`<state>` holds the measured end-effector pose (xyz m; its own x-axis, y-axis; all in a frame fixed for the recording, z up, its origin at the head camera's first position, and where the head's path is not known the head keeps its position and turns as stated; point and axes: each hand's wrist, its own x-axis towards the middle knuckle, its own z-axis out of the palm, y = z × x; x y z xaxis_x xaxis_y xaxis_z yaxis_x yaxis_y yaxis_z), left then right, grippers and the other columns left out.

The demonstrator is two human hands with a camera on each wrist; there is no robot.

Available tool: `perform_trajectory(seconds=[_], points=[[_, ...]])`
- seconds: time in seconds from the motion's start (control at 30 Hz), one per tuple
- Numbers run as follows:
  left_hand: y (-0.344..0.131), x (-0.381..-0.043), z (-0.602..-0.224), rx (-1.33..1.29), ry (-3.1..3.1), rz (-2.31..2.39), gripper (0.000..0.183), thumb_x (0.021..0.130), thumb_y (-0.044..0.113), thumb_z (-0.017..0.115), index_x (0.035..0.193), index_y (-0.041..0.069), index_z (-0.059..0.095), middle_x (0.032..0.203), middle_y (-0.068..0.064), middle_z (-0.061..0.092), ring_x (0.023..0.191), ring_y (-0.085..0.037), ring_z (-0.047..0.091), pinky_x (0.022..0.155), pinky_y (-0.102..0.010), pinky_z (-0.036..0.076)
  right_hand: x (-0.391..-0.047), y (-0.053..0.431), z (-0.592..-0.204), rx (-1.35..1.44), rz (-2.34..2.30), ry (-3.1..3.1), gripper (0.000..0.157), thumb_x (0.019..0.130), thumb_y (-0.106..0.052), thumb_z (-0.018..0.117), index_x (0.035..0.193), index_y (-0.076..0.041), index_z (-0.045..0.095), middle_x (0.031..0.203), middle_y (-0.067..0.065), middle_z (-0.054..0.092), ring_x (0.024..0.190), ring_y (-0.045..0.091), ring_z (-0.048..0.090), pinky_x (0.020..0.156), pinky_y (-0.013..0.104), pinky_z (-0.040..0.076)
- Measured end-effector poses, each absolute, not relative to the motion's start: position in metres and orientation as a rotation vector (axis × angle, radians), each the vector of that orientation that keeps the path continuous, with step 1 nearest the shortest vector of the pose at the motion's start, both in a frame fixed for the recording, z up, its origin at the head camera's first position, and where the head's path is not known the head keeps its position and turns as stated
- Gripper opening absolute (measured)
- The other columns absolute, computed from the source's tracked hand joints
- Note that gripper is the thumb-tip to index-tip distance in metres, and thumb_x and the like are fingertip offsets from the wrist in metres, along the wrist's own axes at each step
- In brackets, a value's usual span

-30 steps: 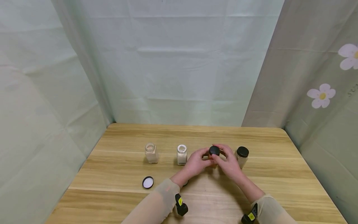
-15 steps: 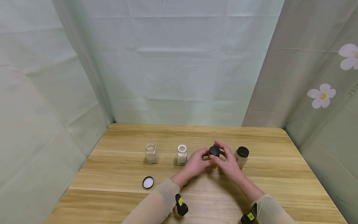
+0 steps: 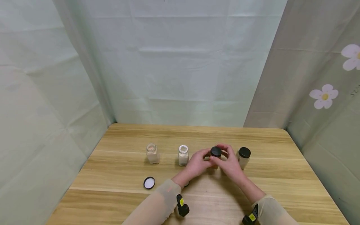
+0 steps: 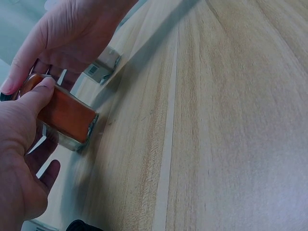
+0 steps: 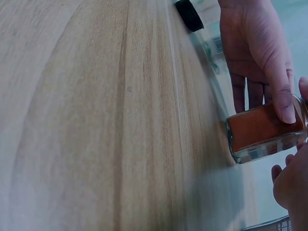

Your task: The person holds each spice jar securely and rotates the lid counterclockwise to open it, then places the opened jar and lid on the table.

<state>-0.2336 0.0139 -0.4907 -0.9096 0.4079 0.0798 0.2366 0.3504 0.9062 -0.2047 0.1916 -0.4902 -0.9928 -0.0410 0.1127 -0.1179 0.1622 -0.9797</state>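
Note:
A square glass jar of orange-red powder (image 4: 70, 115) stands between the two hands, with a black screw lid (image 3: 216, 152) on top. My left hand (image 3: 197, 163) grips the jar's body, its thumb across the front glass in both wrist views. From the right, my right hand (image 3: 232, 164) pinches the lid between thumb and fingers. Just right of that hand is another jar with pale contents and a black lid (image 3: 244, 153). To the left, two uncapped jars hold pale powder: one near jar (image 3: 183, 157) and one farther jar (image 3: 152, 155).
A black lid with a white liner (image 3: 149, 182) lies upturned at the table's left. Another black lid (image 5: 189, 15) is mostly hidden behind the left wrist in the head view. Fabric curtains (image 3: 180, 62) surround the wooden table (image 3: 270, 187).
My right fingers spread a little off the lid half a second ago and now close on it again. The left hand and the jar stay in place.

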Motion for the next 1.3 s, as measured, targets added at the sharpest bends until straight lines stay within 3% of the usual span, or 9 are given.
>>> perform_trajectory(seconds=[0.67, 1.1, 1.3], points=[[0.0138, -0.2358, -0.4915, 0.598, 2.482, 1.556, 0.048, 0.09, 0.038, 0.08, 0.136, 0.027, 0.067, 0.121, 0.013, 0.068, 0.123, -0.011, 0.057, 0.104, -0.039, 0.047, -0.2079, 0.1928, -0.4907, 0.177, 1.95, -2.353, 0.055, 0.091, -0.025, 0.081, 0.133, -0.006, 0.051, 0.139, 0.014, 0.048, 0.139, 0.042, 0.04, 0.114, 0.061, 0.03], [0.0137, -0.2345, -0.4912, 0.587, 2.485, 1.552, 0.044, 0.09, 0.038, 0.081, 0.131, 0.03, 0.069, 0.113, 0.016, 0.067, 0.121, -0.011, 0.058, 0.103, -0.04, 0.047, -0.2039, 0.1947, -0.492, 0.283, 1.924, -2.349, 0.049, 0.098, -0.023, 0.072, 0.141, -0.01, 0.053, 0.15, 0.012, 0.042, 0.14, 0.046, 0.038, 0.113, 0.065, 0.03], [0.0137, -0.2334, -0.4914, 0.592, 2.473, 1.571, 0.041, 0.09, 0.041, 0.08, 0.128, 0.03, 0.069, 0.113, 0.016, 0.066, 0.122, -0.013, 0.058, 0.104, -0.041, 0.047, -0.2046, 0.1947, -0.4934, 0.388, 1.873, -2.323, 0.045, 0.102, -0.016, 0.067, 0.143, -0.006, 0.054, 0.148, 0.016, 0.043, 0.138, 0.043, 0.04, 0.112, 0.067, 0.029]])
